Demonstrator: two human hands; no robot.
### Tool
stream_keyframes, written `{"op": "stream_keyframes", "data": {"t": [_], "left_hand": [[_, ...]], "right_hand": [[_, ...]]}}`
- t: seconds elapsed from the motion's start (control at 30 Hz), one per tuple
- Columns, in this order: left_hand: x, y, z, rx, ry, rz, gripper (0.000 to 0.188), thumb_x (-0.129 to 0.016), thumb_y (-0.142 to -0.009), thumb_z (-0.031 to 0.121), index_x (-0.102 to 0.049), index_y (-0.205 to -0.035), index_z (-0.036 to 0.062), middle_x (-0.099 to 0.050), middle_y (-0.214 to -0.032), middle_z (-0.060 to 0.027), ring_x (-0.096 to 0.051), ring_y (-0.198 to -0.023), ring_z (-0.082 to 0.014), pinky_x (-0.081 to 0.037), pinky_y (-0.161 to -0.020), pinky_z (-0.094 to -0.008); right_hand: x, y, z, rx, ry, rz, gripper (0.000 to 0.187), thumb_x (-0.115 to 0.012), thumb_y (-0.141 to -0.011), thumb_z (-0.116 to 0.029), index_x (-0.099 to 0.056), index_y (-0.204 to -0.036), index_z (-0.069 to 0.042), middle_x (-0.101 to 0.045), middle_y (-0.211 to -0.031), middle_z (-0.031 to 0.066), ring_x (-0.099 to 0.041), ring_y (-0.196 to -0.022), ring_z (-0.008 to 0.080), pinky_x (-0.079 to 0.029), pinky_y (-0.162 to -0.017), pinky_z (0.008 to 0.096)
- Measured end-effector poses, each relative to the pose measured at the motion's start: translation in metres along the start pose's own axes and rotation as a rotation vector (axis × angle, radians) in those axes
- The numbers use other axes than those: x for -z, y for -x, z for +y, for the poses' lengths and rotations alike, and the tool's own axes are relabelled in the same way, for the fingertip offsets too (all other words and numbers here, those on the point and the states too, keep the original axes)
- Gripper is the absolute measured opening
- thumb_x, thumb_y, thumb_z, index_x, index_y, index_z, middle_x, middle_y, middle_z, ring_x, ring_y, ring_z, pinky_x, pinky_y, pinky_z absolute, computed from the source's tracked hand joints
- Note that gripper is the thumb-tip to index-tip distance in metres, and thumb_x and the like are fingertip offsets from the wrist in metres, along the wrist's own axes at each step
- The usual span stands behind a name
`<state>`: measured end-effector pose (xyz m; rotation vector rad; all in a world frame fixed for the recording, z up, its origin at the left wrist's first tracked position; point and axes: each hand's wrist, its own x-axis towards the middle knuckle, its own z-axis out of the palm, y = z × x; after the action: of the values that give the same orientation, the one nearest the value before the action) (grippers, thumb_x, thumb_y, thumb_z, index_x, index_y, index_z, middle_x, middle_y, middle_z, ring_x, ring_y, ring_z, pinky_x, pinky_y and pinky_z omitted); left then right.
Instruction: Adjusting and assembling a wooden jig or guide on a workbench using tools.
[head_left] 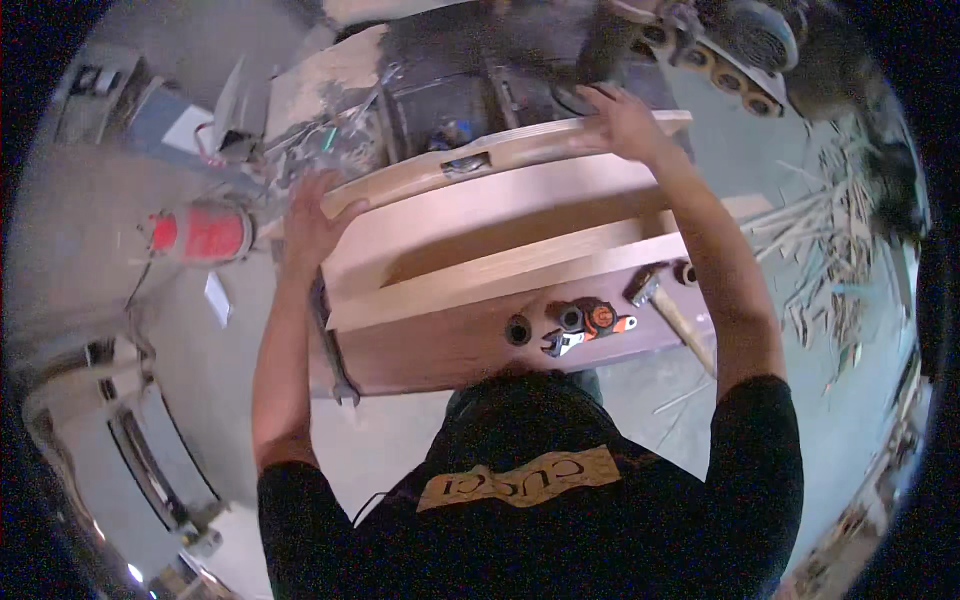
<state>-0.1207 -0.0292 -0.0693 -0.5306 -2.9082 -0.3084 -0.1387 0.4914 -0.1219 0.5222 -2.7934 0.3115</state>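
One hammer (682,328), one dark wrench (332,346) and one adjustable wrench (565,344) lie on the bench's (430,352) near side. Both arms reach forward, left hand (318,218) and right hand (628,125) laid over one rail (530,148) at the far side; I can't tell how far they close on it. It's long, pale wood, slotted.

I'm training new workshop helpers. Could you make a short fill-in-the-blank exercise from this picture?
The left hand and right hand touch a long board made of ____.
The hammer lies to the ____ of the adjustable wrench.
The rounded canister left of the bench is mostly ____.
The shirt is mainly ____.

Missing words: wood; right; red; black.
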Motion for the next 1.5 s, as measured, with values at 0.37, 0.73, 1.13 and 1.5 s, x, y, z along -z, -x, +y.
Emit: {"op": "stream_keyframes", "data": {"t": [0.37,0.73,1.13,1.5], "left_hand": [[-0.03,-0.083,0.028,0.02,0.027,-0.636,0.056,-0.077,-0.082,0.051,-0.074,-0.122,0.0116,-0.074,-0.115,-0.0182,-0.07,-0.106,-0.0388,-0.055,-0.095,-0.0465],[-0.063,-0.059,-0.044,-0.079,0.148,-0.601,0.052,-0.078,-0.083,0.045,-0.074,-0.123,0.0125,-0.073,-0.116,-0.0181,-0.07,-0.104,-0.0402,-0.055,-0.095,-0.0466],[-0.063,-0.06,-0.028,-0.039,0.273,-0.563,0.052,-0.08,-0.082,0.041,-0.074,-0.123,0.0097,-0.07,-0.128,-0.0127,-0.068,-0.114,-0.0346,-0.053,-0.101,-0.0436],[-0.057,-0.054,-0.029,-0.142,0.092,-0.537,0.056,-0.079,-0.084,0.043,-0.072,-0.125,0.0058,-0.067,-0.134,-0.0153,-0.065,-0.12,-0.0345,-0.051,-0.105,-0.0437]], "right_hand": [[-0.016,-0.026,0.044,-0.19,0.213,-0.734,0.08,-0.064,-0.078,-0.08,-0.071,-0.125,-0.016,-0.072,-0.114,0.0162,-0.068,-0.112,0.038,-0.055,-0.094,0.0528],[-0.034,-0.025,0.04,-0.01,0.196,-0.661,0.058,-0.068,-0.086,-0.067,-0.069,-0.098,-0.01,-0.07,-0.087,0.0191,-0.068,-0.091,0.0441,-0.055,-0.08,0.0559],[-0.026,-0.003,0.038,0.01,0.011,-0.419,0.056,-0.068,-0.087,-0.065,-0.068,-0.093,-0.009,-0.069,-0.081,0.0179,-0.066,-0.078,0.0456,-0.054,-0.068,0.0551],[-0.01,-0.016,0.014,-0.161,0.192,-0.79,0.049,-0.073,-0.087,-0.054,-0.073,-0.116,-0.015,-0.073,-0.09,0.018,-0.069,-0.084,0.0434,-0.056,-0.074,0.0528]]}}
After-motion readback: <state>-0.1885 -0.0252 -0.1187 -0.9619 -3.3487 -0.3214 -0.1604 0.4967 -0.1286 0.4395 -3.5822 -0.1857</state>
